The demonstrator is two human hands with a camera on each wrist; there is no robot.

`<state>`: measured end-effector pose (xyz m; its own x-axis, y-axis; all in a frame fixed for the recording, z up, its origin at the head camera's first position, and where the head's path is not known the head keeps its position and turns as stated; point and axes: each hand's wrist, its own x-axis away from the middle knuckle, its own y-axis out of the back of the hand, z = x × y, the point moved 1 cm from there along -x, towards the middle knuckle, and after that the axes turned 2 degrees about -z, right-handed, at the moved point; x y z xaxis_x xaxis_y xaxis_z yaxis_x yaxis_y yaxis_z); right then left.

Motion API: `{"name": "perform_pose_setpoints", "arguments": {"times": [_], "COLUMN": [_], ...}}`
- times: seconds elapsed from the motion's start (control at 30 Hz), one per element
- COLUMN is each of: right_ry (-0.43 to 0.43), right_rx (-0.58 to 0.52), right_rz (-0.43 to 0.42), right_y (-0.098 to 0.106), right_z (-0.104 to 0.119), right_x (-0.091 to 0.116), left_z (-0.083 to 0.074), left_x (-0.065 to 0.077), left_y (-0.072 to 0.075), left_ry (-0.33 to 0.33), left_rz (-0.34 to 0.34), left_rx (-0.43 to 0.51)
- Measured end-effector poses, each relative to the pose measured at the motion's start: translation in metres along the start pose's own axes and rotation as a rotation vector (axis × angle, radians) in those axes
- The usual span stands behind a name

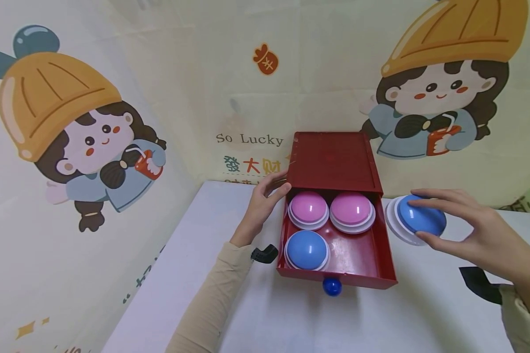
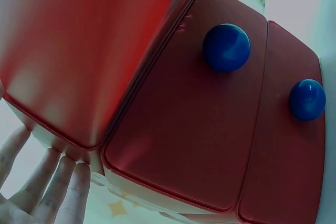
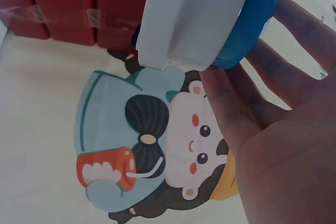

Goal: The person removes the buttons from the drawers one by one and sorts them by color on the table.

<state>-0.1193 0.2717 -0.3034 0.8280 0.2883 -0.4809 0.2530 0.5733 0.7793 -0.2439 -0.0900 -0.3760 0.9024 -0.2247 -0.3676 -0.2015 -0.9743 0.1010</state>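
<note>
A red cabinet (image 1: 335,159) stands on the table with its top drawer (image 1: 357,255) pulled out. Two pink dome buttons (image 1: 308,207) (image 1: 350,208) on white bases lie along the drawer's back, and a blue dome button (image 1: 306,250) sits at its front left. My left hand (image 1: 261,203) touches the left side of the cabinet with extended fingers (image 2: 79,187), seen close up in the left wrist view. To the right of the drawer, my right hand (image 1: 477,230) grips another blue dome button (image 1: 421,215) between thumb and fingers, tilted, its white base (image 3: 189,19) facing left.
Blue round knobs (image 2: 227,47) mark the lower drawers, which are closed in the left wrist view; one more knob (image 1: 332,287) is on the open drawer's front. The white table (image 1: 229,314) meets a cartoon-printed backdrop (image 1: 229,73) behind and at the left.
</note>
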Motion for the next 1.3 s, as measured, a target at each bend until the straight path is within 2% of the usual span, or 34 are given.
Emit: {"name": "perform_pose_setpoints", "arguments": {"times": [0.33, 0.6, 0.7, 0.93, 1.0, 1.17, 1.3], "right_ry": [0.011, 0.028, 0.010, -0.024, -0.040, -0.100, -0.149], "right_rx": [-0.032, -0.079, -0.091, -0.116, -0.130, -0.147, -0.143], "right_rz": [-0.013, -0.006, 0.001, 0.017, 0.024, 0.051, 0.082], "right_y": [-0.007, -0.015, -0.018, -0.026, -0.028, -0.034, -0.039], "right_z": [-0.011, -0.021, -0.024, -0.035, -0.039, -0.047, -0.052], "right_x": [0.001, 0.001, 0.002, 0.003, 0.003, 0.004, 0.004], "left_z": [-0.001, -0.025, -0.025, -0.001, 0.001, -0.001, -0.010], "left_x": [0.000, 0.006, 0.006, -0.001, -0.001, -0.001, 0.001], "left_y": [0.000, -0.003, -0.003, 0.000, 0.000, 0.000, 0.000], "left_ry": [-0.003, 0.005, 0.010, 0.002, -0.002, 0.002, 0.010], "left_rz": [0.006, 0.017, 0.014, 0.006, 0.004, 0.009, 0.017], "left_rx": [-0.006, -0.024, -0.023, -0.016, -0.021, -0.020, -0.009]}}
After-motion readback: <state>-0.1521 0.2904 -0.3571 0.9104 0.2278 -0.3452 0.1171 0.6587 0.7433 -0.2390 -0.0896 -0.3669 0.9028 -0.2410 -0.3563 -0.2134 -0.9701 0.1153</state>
